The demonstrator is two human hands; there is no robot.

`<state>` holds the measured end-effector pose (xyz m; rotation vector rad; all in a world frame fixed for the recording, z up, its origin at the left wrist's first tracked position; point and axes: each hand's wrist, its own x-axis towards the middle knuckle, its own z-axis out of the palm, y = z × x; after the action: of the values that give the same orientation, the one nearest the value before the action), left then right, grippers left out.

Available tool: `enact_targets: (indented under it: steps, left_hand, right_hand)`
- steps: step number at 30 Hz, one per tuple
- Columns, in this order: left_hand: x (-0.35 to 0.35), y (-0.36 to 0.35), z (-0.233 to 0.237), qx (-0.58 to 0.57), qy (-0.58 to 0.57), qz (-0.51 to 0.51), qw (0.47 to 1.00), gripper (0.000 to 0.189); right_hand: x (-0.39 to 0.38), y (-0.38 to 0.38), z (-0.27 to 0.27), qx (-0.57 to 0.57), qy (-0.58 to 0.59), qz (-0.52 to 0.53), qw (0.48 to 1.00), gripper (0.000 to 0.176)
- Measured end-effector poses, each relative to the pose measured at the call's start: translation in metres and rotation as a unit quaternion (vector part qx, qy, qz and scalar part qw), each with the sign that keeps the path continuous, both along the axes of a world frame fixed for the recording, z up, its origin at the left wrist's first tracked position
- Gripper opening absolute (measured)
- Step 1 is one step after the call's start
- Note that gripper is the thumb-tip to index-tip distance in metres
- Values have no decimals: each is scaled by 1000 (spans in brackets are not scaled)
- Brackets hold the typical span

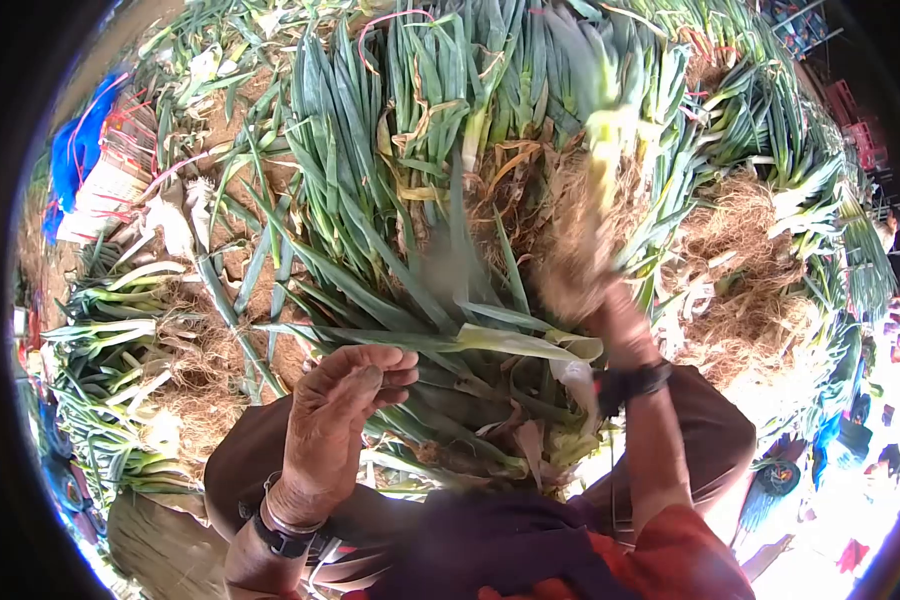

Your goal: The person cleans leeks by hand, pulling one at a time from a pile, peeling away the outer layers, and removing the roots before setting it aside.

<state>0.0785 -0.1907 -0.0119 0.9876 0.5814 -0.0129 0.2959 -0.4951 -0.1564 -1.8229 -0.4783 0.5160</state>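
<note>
My right hand [622, 322], blurred by motion, is closed at the root end of a leek [604, 150]. The leek's pale stalk and leaves point away from me, smeared by the movement. My left hand [342, 402] is raised over my left thigh, its fingers loosely curled and nothing visible between them. Between the two hands lies a pile of loose leek leaves [440, 350] with a pale yellowish leaf [520, 342] across it. Beyond the hands, a thick row of leeks [340, 120] lies with its green tops pointing away.
More leeks with tangled roots lie at the right [740, 240] and at the left [195, 375]. A bundle of pink-red ties [120, 180] and a blue bag [78, 150] are at the far left. Leaf scraps cover the brown ground [255, 270].
</note>
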Motion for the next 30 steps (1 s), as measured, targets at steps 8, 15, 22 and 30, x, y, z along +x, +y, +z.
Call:
enact_targets:
  steps: [8, 15, 22, 30]
  left_hand:
    - [-4, -16, -6, 35, -48, -70, 996, 25]
    - [-5, -9, -15, 90, -125, -73, 985, 32]
    - [-9, -4, -17, 116, -95, -71, 986, 36]
    - [33, -13, -20, 129, -94, -56, 986, 52]
  right_hand:
    - [-45, 4, -95, 123, 141, -105, 977, 33]
    - [-120, 72, 36, 174, 273, -160, 933, 20]
    - [-175, 22, -7, -78, 249, -130, 957, 25]
    - [-240, 10, 90, -91, -24, -65, 993, 22]
